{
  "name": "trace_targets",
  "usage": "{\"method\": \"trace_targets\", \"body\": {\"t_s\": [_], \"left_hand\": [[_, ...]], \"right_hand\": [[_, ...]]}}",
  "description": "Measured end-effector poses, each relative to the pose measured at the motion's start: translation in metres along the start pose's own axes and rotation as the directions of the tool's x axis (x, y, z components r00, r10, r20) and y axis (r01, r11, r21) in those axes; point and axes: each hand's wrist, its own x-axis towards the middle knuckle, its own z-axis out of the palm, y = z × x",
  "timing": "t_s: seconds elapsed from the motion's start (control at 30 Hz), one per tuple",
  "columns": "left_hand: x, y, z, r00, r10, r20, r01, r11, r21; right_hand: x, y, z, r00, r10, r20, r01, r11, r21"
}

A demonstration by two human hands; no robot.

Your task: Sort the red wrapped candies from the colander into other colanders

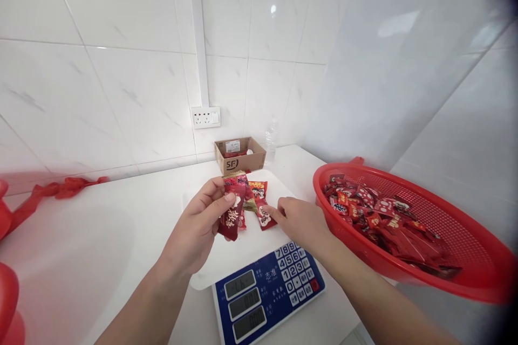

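Observation:
Small wrapped snack packets (233,215) in dark red are gripped between the thumb and fingers of my left hand (202,213), above the white pan of a digital scale. Another red snack packet (265,218) is at the fingertips of my right hand (301,218), whose fingers are curled in a pinch. Behind it, a red and yellow packet (258,188) is partly hidden by the others. The white weighing pan (214,267) lies under both hands. In front is the scale's blue panel (271,291), with number keys and several displays.
A large red plastic basket (481,275) holding many snack packets (376,210) stands at the right. Against the wall are a small cardboard box (243,163) and a clear plastic bottle (271,137). Red plastic (60,187) lies at the left edge of the white table (101,237).

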Motion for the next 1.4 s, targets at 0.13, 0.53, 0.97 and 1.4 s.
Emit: {"method": "trace_targets", "body": {"t_s": [0.13, 0.53, 0.97, 1.4], "left_hand": [[0.0, -0.004, 0.001, 0.999, -0.013, 0.037, 0.013, 1.0, 0.023], [-0.006, -0.009, 0.005, 0.979, -0.015, 0.205, -0.013, 0.991, 0.136], [-0.009, -0.009, 0.003, 0.988, 0.032, 0.152, -0.061, 0.98, 0.191], [-0.019, -0.005, 0.008, 0.984, 0.13, 0.118, -0.16, 0.941, 0.299]], "right_hand": [[-0.012, -0.005, -0.012, 0.989, -0.125, -0.084, 0.139, 0.972, 0.19], [-0.036, -0.035, -0.019, 0.941, -0.337, -0.009, 0.189, 0.506, 0.842], [-0.053, -0.037, -0.035, 0.907, -0.397, -0.139, 0.345, 0.512, 0.787], [-0.062, -0.041, -0.033, 0.909, -0.389, -0.15, 0.359, 0.548, 0.756]]}}
